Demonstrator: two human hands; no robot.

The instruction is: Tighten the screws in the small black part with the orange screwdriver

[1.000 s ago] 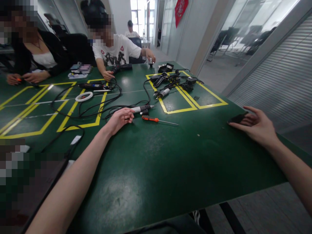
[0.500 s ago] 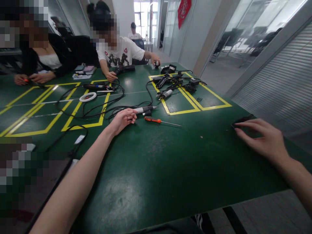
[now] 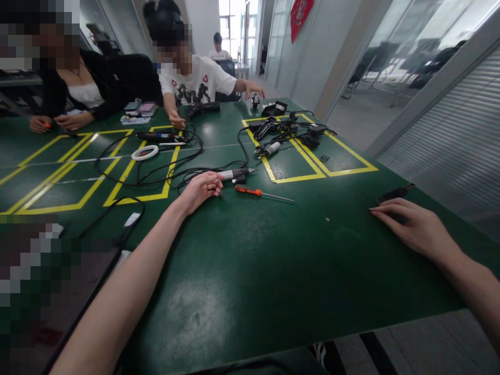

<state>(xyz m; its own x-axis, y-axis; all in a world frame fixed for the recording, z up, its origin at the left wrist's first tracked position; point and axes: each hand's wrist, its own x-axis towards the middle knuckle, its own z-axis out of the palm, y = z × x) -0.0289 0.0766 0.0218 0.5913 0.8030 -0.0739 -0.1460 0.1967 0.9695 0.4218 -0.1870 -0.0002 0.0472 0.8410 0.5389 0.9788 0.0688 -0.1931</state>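
Observation:
My left hand (image 3: 201,191) rests on the green table (image 3: 265,271), its fingers loosely curled and not closed round anything visible. Just behind its fingertips lies a grey and black pen-shaped power tool (image 3: 234,174), the rear end hidden by the hand. A screwdriver (image 3: 250,191) with an orange and black handle lies to the right of this hand, its shaft pointing right. Near the table's right edge, my right hand (image 3: 414,224) has thumb and forefinger pinched together; anything between them is too small to make out. Beyond its knuckles lies a dark flat object (image 3: 396,192).
Black cables and parts (image 3: 289,127) lie within yellow tape outlines. A second grey tool (image 3: 269,150) sits there, with a small coil (image 3: 325,158) nearby. A white ring (image 3: 145,152) lies further left. Two people sit across the table; a hand (image 3: 176,120) rests near a black drill (image 3: 203,108).
My right thumb and forefinger have come together and moved slightly away from the dark flat object. The tiny speck near them no longer shows. My left hand keeps its place by the power tool.

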